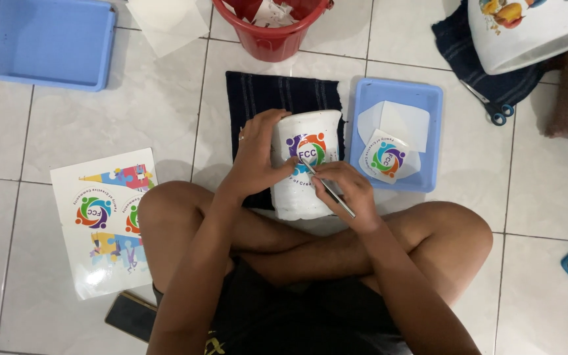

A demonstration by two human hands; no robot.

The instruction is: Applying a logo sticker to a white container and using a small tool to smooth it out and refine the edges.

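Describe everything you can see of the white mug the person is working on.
The white mug lies on its side on a dark cloth, between the person's knees on the tiled floor. It looks like glazed ceramic. A round, multicoloured emblem sits on its upward side. The left hand steadies it from the left; the right hand presses a thin metal tool against the emblem's lower edge. No handle shows.
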